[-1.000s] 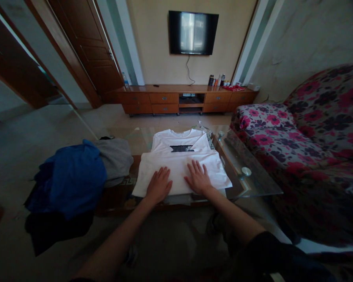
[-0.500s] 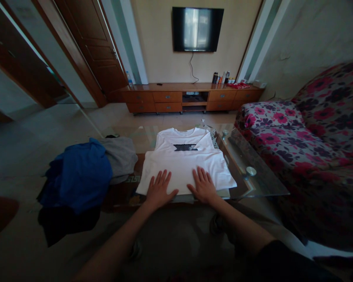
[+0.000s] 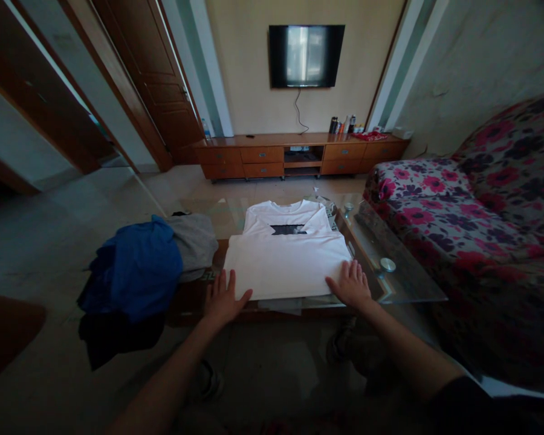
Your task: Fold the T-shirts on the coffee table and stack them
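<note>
A white T-shirt (image 3: 285,266) lies on the glass coffee table (image 3: 410,287), its lower part folded up toward the collar. Part of a dark print shows above the fold. My left hand (image 3: 224,299) rests palm down at the shirt's near left corner, fingers spread. At the near right corner my right hand (image 3: 351,285) lies flat, its fingers stretched out over the edge of the cloth. Neither hand grips anything.
Left of the shirt is a heap of clothes with a blue garment (image 3: 147,263) and a grey one (image 3: 194,241). A flowered sofa (image 3: 444,211) stands at the right. Beyond the table are a wooden TV cabinet (image 3: 263,154) and a wall-mounted television (image 3: 306,57).
My hands have moved apart, from the middle of the folded shirt out to its left and right near corners. The shirt's near edge looks straighter. The view has shifted slightly.
</note>
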A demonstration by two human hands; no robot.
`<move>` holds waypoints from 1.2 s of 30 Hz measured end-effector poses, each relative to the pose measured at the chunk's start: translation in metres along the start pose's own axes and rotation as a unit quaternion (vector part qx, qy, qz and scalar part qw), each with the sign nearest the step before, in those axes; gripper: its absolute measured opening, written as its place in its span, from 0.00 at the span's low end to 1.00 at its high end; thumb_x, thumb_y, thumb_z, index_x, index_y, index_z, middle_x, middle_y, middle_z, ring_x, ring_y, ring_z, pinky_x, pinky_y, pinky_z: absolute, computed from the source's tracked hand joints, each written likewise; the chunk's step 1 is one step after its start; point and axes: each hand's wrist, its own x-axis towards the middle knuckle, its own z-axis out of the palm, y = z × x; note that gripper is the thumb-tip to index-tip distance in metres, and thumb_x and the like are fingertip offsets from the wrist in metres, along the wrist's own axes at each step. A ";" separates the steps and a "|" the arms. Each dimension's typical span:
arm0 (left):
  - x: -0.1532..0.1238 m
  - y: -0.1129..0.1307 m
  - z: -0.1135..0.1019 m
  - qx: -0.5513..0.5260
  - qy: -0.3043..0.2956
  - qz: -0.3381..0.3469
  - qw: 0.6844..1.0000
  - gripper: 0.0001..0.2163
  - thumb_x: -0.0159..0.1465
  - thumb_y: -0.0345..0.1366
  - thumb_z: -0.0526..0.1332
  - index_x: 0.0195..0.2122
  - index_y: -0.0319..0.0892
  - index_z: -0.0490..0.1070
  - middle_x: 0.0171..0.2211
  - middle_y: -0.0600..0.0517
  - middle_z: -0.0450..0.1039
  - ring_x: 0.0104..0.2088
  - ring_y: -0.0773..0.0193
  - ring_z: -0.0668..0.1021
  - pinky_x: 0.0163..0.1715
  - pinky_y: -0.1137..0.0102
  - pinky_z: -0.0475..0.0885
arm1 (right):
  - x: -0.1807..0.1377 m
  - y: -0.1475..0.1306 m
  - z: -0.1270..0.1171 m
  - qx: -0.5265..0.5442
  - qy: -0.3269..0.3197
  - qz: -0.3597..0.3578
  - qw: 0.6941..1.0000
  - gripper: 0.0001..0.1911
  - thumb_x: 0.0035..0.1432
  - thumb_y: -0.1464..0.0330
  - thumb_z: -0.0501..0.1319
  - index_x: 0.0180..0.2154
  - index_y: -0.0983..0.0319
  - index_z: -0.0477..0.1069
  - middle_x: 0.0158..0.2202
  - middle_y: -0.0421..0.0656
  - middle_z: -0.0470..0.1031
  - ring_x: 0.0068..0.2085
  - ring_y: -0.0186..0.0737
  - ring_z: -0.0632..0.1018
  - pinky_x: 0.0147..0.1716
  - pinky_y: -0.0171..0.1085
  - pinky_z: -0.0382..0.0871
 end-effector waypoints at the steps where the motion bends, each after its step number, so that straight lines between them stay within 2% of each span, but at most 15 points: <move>1: -0.001 0.007 -0.003 0.001 0.014 0.023 1.000 0.45 0.66 0.64 0.48 0.74 0.35 0.47 0.75 0.35 0.38 0.74 0.40 0.45 0.69 0.45 0.45 | -0.002 -0.007 -0.003 0.000 0.018 -0.010 1.000 0.52 0.67 0.41 0.45 0.72 0.77 0.46 0.75 0.65 0.37 0.74 0.64 0.44 0.70 0.57 0.42; 4: -0.003 0.032 -0.008 -0.015 0.030 0.158 0.987 0.39 0.69 0.60 0.50 0.74 0.40 0.50 0.76 0.41 0.39 0.75 0.45 0.44 0.71 0.49 0.44 | -0.010 -0.033 -0.007 0.003 0.053 -0.118 0.992 0.44 0.69 0.46 0.46 0.74 0.68 0.46 0.76 0.57 0.34 0.75 0.59 0.40 0.70 0.55 0.41; 7: -0.005 0.055 -0.008 -0.041 0.000 0.249 0.968 0.32 0.72 0.55 0.48 0.74 0.50 0.49 0.76 0.48 0.41 0.75 0.49 0.47 0.70 0.49 0.49 | -0.019 -0.054 -0.005 0.003 0.025 -0.200 0.979 0.36 0.72 0.52 0.46 0.74 0.60 0.48 0.76 0.51 0.36 0.75 0.56 0.42 0.70 0.57 0.42; 10: -0.007 0.066 -0.009 -0.057 -0.011 0.299 0.953 0.28 0.74 0.47 0.47 0.74 0.49 0.50 0.75 0.48 0.45 0.74 0.52 0.51 0.70 0.51 0.53 | -0.027 -0.063 -0.004 0.012 -0.003 -0.255 0.967 0.33 0.73 0.57 0.47 0.73 0.63 0.51 0.76 0.53 0.41 0.75 0.56 0.46 0.70 0.59 0.44; 13: -0.010 0.069 -0.015 -0.077 -0.011 0.381 0.921 0.24 0.74 0.36 0.47 0.71 0.47 0.57 0.73 0.47 0.53 0.72 0.57 0.57 0.68 0.56 0.59 | -0.033 -0.066 -0.008 0.053 -0.034 -0.365 0.929 0.30 0.72 0.64 0.50 0.71 0.63 0.55 0.75 0.52 0.49 0.74 0.49 0.53 0.70 0.53 0.51; 15: -0.014 0.071 -0.019 -0.089 -0.005 0.414 0.906 0.24 0.73 0.32 0.48 0.70 0.46 0.58 0.71 0.47 0.58 0.71 0.57 0.60 0.67 0.56 0.61 | -0.038 -0.068 -0.013 0.079 -0.039 -0.404 0.911 0.30 0.70 0.69 0.51 0.71 0.61 0.57 0.73 0.51 0.54 0.73 0.47 0.56 0.69 0.52 0.55; 20: -0.023 0.075 -0.026 -0.107 0.010 0.433 0.895 0.24 0.71 0.31 0.53 0.68 0.43 0.62 0.68 0.44 0.64 0.69 0.53 0.65 0.66 0.55 0.64 | -0.047 -0.073 -0.029 0.102 -0.048 -0.448 0.887 0.26 0.67 0.72 0.55 0.66 0.62 0.65 0.68 0.52 0.63 0.67 0.47 0.66 0.65 0.46 0.62; 24: -0.026 0.079 -0.031 -0.114 0.008 0.414 0.903 0.20 0.70 0.30 0.54 0.63 0.43 0.67 0.61 0.43 0.71 0.60 0.54 0.73 0.61 0.56 0.69 | -0.049 -0.077 -0.038 0.091 -0.049 -0.434 0.895 0.21 0.66 0.72 0.57 0.60 0.60 0.71 0.57 0.50 0.73 0.56 0.47 0.72 0.57 0.45 0.67; 30: -0.026 0.082 -0.040 -0.080 0.004 0.380 0.922 0.15 0.69 0.30 0.55 0.56 0.43 0.71 0.46 0.44 0.74 0.48 0.55 0.75 0.49 0.59 0.73 | -0.046 -0.078 -0.043 0.058 -0.056 -0.387 0.919 0.13 0.69 0.69 0.57 0.50 0.61 0.76 0.45 0.48 0.73 0.49 0.46 0.72 0.49 0.41 0.67; 33: -0.025 0.081 -0.043 -0.065 0.010 0.361 0.930 0.13 0.70 0.32 0.54 0.52 0.43 0.72 0.42 0.44 0.73 0.46 0.55 0.74 0.47 0.60 0.73 | -0.045 -0.078 -0.044 0.047 -0.053 -0.370 0.926 0.13 0.71 0.66 0.54 0.44 0.61 0.77 0.43 0.48 0.73 0.48 0.46 0.72 0.48 0.40 0.66; 36: -0.024 0.080 -0.046 -0.057 0.013 0.343 0.937 0.09 0.70 0.33 0.54 0.44 0.43 0.74 0.40 0.45 0.72 0.46 0.54 0.74 0.46 0.60 0.72 | -0.044 -0.078 -0.047 0.042 -0.048 -0.354 0.933 0.14 0.72 0.65 0.53 0.41 0.62 0.77 0.43 0.49 0.73 0.48 0.46 0.73 0.47 0.40 0.67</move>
